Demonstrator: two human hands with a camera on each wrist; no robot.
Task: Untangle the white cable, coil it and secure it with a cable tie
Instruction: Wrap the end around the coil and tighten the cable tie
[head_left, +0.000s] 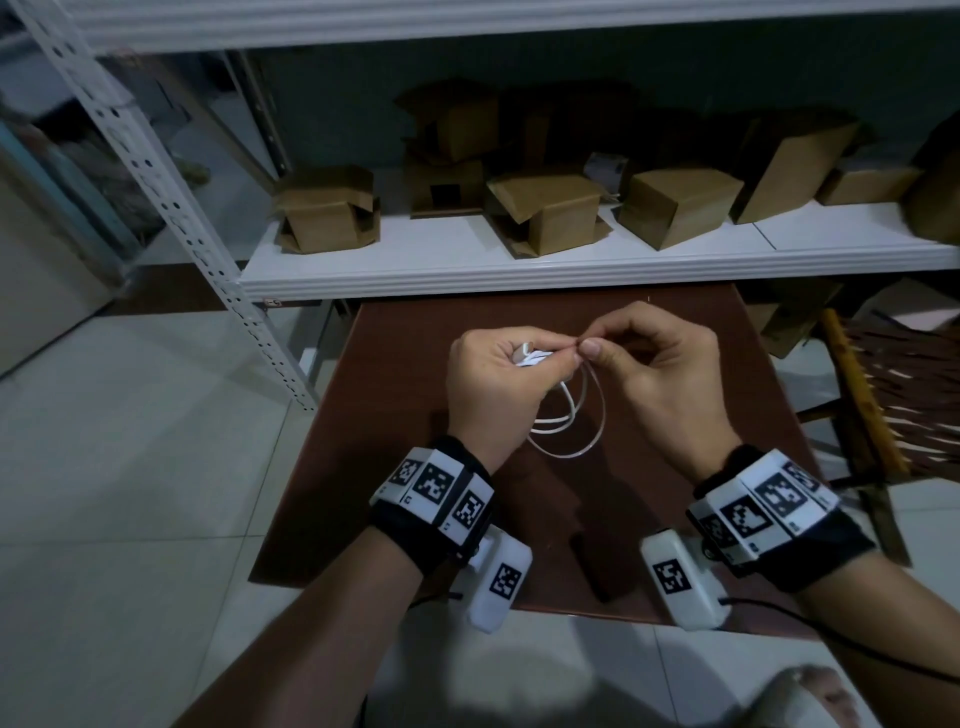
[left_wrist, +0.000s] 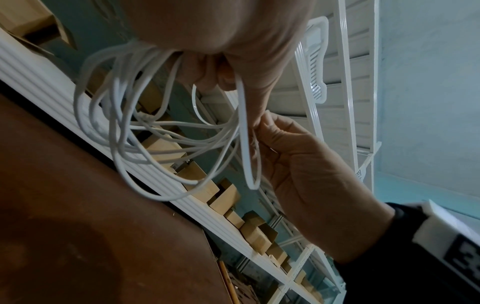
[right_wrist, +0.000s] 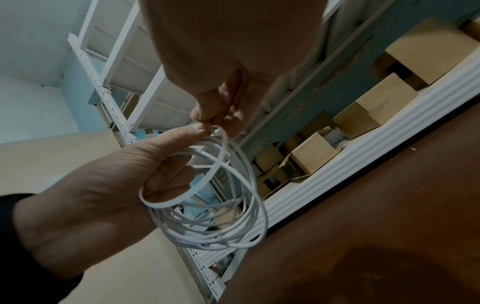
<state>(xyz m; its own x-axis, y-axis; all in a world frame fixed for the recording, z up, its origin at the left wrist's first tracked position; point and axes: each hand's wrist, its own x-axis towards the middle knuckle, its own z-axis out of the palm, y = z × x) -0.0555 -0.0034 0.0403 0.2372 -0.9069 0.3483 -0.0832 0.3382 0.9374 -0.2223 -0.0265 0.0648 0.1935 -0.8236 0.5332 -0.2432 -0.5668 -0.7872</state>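
White cable hangs coiled at 6 o'clock beneath my left hand, which grips it; right hand at 3 o'clock pinches the cable tie; tie loops vertically round the coil.

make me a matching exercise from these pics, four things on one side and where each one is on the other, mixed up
Things:
1. coiled white cable
2. flat white cable tie
3. brown cardboard boxes
4. dark brown wooden table

Places:
A. on the white metal shelf
B. under both hands
C. bunched in the left hand, loops hanging down
D. looped around the coil, end pinched by the right hand

Pairs: 1-C, 2-D, 3-A, 4-B
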